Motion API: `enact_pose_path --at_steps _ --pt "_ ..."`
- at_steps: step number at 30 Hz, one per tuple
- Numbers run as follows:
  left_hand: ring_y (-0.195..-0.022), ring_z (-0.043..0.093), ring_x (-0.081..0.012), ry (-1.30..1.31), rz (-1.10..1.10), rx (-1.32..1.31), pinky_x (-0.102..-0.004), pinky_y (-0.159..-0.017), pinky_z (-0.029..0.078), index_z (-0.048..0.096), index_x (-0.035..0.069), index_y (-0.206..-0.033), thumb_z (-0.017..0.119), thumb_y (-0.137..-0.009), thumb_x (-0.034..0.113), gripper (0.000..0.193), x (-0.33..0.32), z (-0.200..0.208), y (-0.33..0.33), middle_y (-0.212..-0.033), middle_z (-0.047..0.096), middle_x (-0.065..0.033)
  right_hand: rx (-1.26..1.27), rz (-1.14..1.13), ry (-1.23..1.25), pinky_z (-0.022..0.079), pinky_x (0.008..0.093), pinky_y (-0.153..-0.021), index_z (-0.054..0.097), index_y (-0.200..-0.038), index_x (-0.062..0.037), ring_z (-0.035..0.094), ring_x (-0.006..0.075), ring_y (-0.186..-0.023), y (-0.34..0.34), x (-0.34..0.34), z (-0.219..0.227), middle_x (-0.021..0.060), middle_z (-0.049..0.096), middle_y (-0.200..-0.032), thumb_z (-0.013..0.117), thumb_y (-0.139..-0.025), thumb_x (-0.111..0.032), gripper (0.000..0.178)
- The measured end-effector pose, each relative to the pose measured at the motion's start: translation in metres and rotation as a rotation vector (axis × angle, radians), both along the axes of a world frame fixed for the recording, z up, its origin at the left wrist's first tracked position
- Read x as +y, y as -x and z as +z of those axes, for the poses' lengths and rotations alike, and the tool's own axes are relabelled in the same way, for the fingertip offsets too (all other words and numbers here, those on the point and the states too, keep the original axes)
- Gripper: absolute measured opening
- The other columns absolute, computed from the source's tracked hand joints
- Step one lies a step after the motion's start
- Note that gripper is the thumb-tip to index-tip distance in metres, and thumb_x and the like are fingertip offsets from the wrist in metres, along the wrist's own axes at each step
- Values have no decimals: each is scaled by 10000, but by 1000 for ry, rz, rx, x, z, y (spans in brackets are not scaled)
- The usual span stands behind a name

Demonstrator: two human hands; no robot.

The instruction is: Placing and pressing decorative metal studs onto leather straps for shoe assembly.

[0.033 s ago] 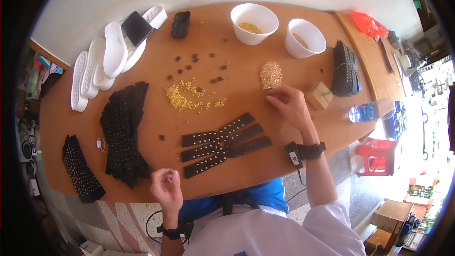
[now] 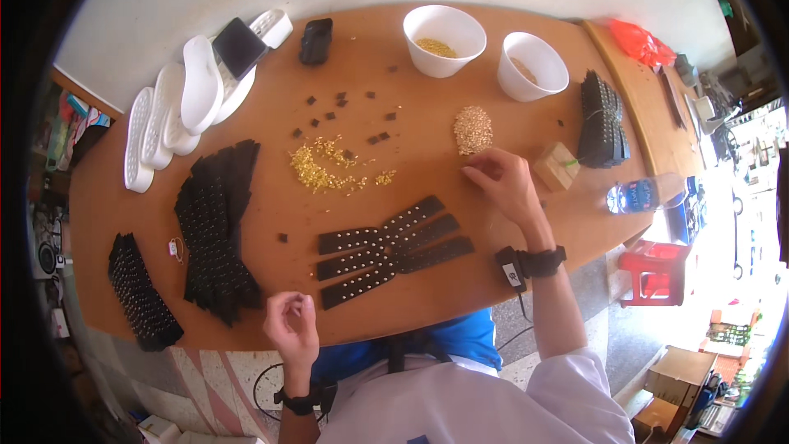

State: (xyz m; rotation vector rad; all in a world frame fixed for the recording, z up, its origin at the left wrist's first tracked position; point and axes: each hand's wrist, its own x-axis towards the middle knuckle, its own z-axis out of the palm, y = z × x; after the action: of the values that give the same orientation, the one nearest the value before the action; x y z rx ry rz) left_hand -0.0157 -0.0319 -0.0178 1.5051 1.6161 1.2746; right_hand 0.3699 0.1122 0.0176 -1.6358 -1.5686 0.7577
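Observation:
My right hand (image 2: 505,185) hovers at the near edge of a pile of small copper-coloured studs (image 2: 473,130), its thumb and fingertips drawn together in a pinch. Whatever may be between them is too small to make out. Beside the table's near edge, my left hand (image 2: 293,329) is curled with thumb against fingers, and its contents are hidden. Between the hands lies a black strap piece (image 2: 386,251) with several arms spread out, partly set with rows of silvery studs. Gold-coloured bits (image 2: 316,168) are scattered beyond it, with small dark squares (image 2: 330,116) around them.
Two white bowls (image 2: 445,43) with small parts stand at the back. White shoe soles (image 2: 200,86) lean at the far left, a phone-like black slab (image 2: 238,48) on them. Stacks of studded black straps (image 2: 215,234) lie left. At right are a wooden block (image 2: 556,166) and water bottle (image 2: 637,196).

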Motion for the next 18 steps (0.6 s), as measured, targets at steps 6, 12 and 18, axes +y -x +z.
enact_pose_path --at_steps 6,12,18 --pt "-725 604 -118 7 33 15 -258 -686 478 654 -6 -1019 724 -940 29 112 0 6 -4 -856 674 -66 -144 39 -70 541 374 -703 705 -952 43 682 295 -764 10 -1 5 173 704 -880 733 -892 -47 111" --pt "-709 603 -134 -24 8 63 -271 -670 469 656 2 -1017 727 -935 32 112 4 9 -6 -849 674 -77 -204 48 -96 536 407 -718 671 -944 53 677 356 -794 13 1 5 199 692 -893 700 -913 -42 104" --pt "-693 593 -135 -32 -30 117 -277 -650 451 657 9 -1019 732 -939 46 116 6 14 -8 -811 657 -70 -155 92 -90 520 419 -680 656 -937 33 652 367 -761 33 -27 26 191 657 -868 692 -924 -40 82"
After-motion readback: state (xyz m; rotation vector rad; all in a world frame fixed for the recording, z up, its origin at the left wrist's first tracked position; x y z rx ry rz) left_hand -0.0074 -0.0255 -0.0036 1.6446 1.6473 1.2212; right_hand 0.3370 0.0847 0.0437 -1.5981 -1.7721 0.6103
